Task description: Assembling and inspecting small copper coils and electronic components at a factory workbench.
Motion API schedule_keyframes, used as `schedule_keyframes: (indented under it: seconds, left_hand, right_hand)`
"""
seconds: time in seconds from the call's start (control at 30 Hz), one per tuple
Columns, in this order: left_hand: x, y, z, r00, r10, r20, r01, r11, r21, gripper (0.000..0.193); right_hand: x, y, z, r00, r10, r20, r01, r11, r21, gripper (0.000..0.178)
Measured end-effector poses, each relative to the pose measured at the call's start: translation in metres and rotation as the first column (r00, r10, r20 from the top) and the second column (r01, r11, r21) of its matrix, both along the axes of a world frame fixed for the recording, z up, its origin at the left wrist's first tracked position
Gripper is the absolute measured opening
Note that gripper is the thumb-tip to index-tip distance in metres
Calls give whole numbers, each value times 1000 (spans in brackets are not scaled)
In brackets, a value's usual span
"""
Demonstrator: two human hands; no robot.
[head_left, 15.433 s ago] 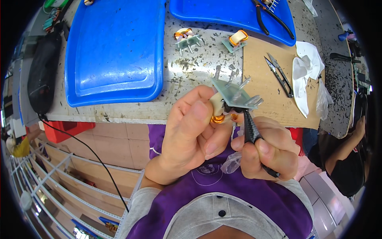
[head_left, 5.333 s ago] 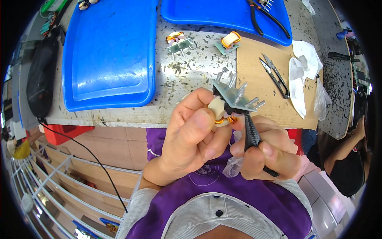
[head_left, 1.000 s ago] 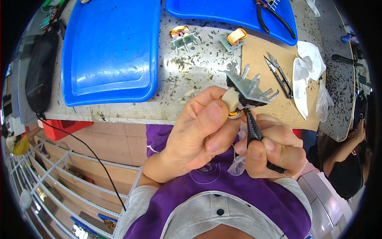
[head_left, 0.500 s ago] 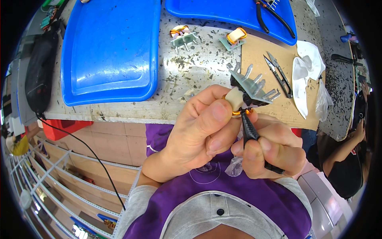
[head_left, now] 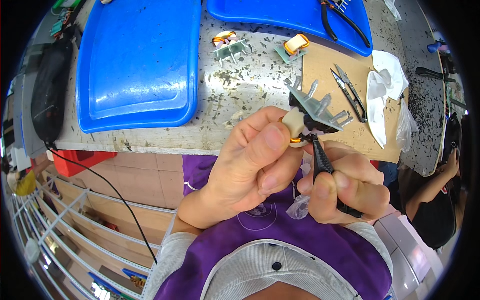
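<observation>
Between the thumb and fingers of my left hand [head_left: 247, 165] is a coil [head_left: 294, 121], pale with copper-coloured wire. It is mounted on a small green circuit board [head_left: 316, 108] that tilts upward, its thick silvery pins pointing away from me. Black material shows where coil and board meet. My right hand [head_left: 352, 187] is closed around black tweezers [head_left: 322, 160] with a textured grip. Their tip is at the coil's lower right edge, close to the dark wire ends; whether it pinches anything I cannot tell.
Two similar coil boards, one on the left [head_left: 230, 49] and one on the right [head_left: 294, 49], sit beyond my hands. Thread snips [head_left: 351, 92] and a white cloth [head_left: 385, 85] lie on cardboard [head_left: 320, 60]. Blue trays [head_left: 137, 60] stand farther off, one holding black-handled pliers [head_left: 345, 22].
The tweezers and my right hand have shifted slightly right, and the tip has moved from the copper wire toward the board side. My left hand has barely moved.
</observation>
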State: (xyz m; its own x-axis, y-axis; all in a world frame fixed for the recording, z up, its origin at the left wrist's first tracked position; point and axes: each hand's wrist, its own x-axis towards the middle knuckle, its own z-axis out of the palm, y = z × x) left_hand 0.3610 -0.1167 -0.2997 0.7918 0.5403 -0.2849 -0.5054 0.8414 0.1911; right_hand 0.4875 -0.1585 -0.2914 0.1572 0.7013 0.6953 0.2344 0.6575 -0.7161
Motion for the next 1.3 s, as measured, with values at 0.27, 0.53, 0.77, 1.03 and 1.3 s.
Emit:
schedule_keyframes:
  seconds: [0.27,0.53,0.77,1.03,1.3]
  left_hand:
    - [-1,2,-8,995,-45,93,41,998,45,50]
    - [-6,5,3,997,-39,68,48,989,-136,52]
    - [-17,7,0,986,-32,164,56,989,-140,56]
    - [-31,6,0,985,-5,174,33,987,-156,53]
    - [-32,1,6,919,391,-57,-378,911,165,29]
  right_hand:
    - [0,-4,2,995,11,-103,-19,997,-79,33]
    - [20,-5,-17,949,199,-243,-194,980,44,54]
    - [13,-3,-9,937,-156,-313,104,979,-178,66]
    - [2,6,-9,873,-307,-380,254,950,-182,32]
    - [2,6,-14,743,-243,-624,-6,929,-369,35]
